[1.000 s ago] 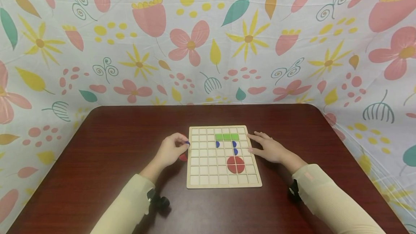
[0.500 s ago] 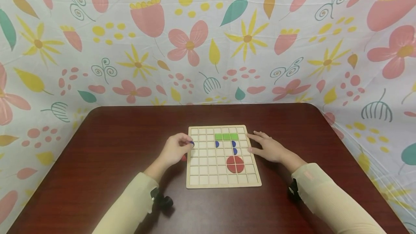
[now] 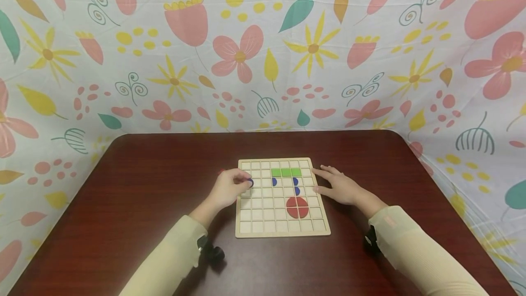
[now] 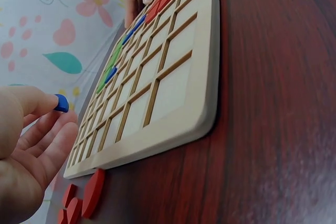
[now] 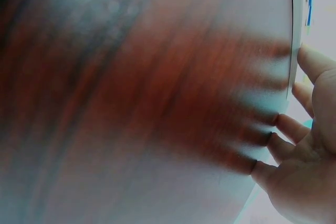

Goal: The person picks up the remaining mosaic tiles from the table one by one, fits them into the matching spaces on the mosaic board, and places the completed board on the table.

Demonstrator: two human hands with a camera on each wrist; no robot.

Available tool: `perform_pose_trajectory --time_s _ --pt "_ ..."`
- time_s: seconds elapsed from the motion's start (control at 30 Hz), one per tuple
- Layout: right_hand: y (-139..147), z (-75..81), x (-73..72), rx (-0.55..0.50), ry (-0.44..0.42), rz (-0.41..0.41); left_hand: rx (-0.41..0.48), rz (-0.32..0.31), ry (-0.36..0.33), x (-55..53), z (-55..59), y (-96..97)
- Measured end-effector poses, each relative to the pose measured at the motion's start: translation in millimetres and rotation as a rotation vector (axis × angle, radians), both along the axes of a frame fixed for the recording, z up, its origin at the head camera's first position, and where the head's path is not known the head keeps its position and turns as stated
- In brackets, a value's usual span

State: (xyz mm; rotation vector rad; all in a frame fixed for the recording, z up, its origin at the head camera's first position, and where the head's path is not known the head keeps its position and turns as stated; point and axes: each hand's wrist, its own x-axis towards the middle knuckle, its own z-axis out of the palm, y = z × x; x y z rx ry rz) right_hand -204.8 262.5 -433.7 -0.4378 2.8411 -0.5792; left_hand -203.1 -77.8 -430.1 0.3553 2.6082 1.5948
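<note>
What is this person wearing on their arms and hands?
Both arms wear pale cream sleeves: the left sleeve and the right sleeve, which shows a faint pinkish patch near its cuff. A black device shows at the left wrist and another at the right. The left hand and right hand are ungloved.

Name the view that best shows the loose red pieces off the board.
Left wrist: there the loose red pieces lie by the board, large enough to tell apart. The head view shows only a sliver of them beside the left hand; the right wrist view shows none.
</note>
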Motion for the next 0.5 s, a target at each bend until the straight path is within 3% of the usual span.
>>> perform_pose_trajectory --time_s 0.5 --pt "0.6 -1.3 -0.3 -0.001 0.002 0.002 -0.06 -0.042 -0.007 -3.5 -6.2 16.5"
